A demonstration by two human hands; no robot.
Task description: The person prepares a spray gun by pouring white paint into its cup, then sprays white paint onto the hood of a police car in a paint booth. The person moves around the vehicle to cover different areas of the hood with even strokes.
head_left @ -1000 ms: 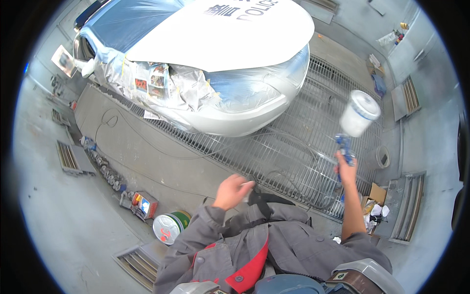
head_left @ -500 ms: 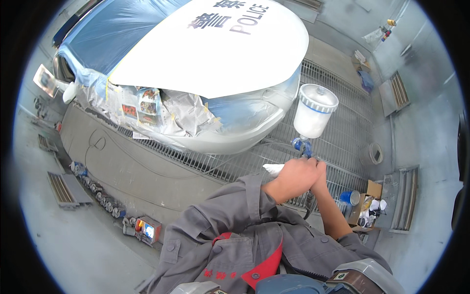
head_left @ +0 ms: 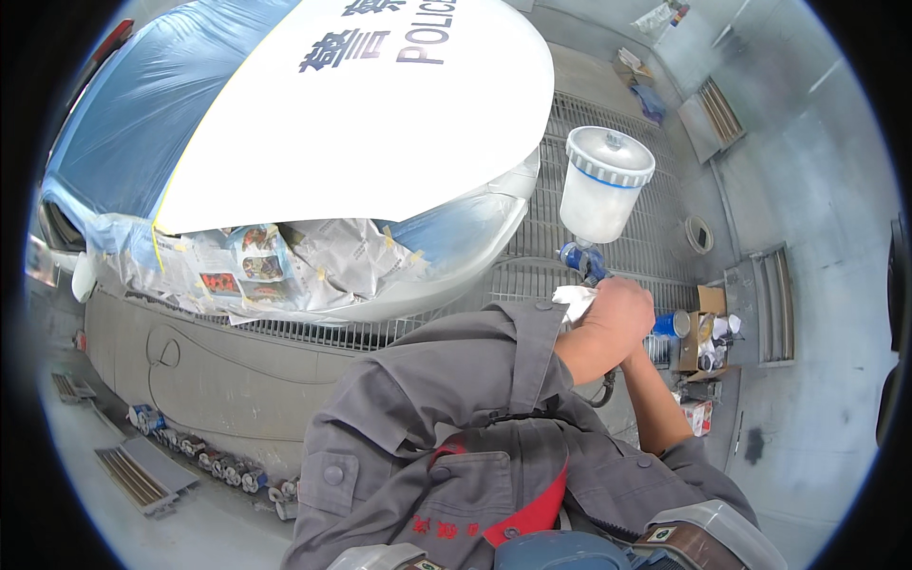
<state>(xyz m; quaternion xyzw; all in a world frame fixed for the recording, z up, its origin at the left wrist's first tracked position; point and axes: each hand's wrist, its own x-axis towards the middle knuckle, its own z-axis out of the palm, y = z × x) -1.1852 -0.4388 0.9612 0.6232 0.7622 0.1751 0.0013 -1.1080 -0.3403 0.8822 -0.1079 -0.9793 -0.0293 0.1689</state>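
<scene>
A spray gun (head_left: pixel 581 261) with a blue and metal body stands upright in front of me. Its big white paint cup (head_left: pixel 600 195), capped by a ribbed lid, sits on top. My right hand (head_left: pixel 638 359) is closed round the gun's handle, mostly hidden behind my left. My left hand (head_left: pixel 608 318) reaches across, fingers closed, against the gun's rear. A crumpled white wipe (head_left: pixel 575 300), cloth or paper, sticks out of it. A dark air hose (head_left: pixel 604 389) curves below my hands. Left of the gun is a car with a white hood (head_left: pixel 399 123).
Masking newspaper (head_left: pixel 256 266) and blue plastic film (head_left: pixel 161 104) cover parts of the car. Floor grating (head_left: pixel 570 114) runs beneath. On the right are a blue can (head_left: pixel 672 325), a cardboard box (head_left: pixel 711 302) and a pale bucket (head_left: pixel 698 234). A hose (head_left: pixel 204 418) lies at left.
The car has shifted left in view, and my left hand has moved right, over my right hand. The gun's cup appears slightly higher and more of the wipe shows.
</scene>
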